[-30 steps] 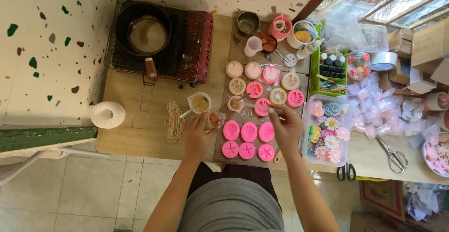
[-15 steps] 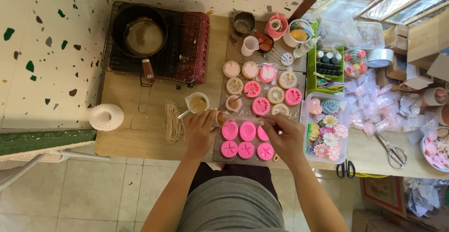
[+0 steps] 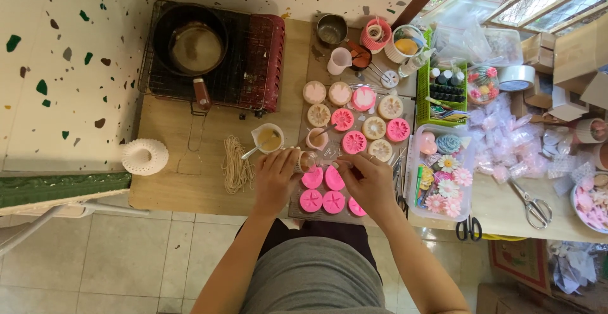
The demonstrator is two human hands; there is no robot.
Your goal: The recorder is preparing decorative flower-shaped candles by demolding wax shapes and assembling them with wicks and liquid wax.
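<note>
Resting between both hands [image 3: 323, 178]: glass cup [image 3: 308, 160].

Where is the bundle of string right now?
The bundle of string lies on the wooden table, just left of the person's left hand and below-left of the small cup with a spoon.

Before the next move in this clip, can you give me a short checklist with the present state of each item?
1. Left hand grips the small clear glass cup of amber liquid: ok.
2. Cup is over the round pink silicone moulds, not the bare wooden table: ok.
3. Right hand is close beside the cup, over the moulds: ok; what its fingers hold: cannot tell.
4. White measuring cup with a spoon stands upright, apart from the left hand: ok.
5. Black pan sits squarely on the red portable stove: ok.
6. Stove burner off: cannot tell.
</note>
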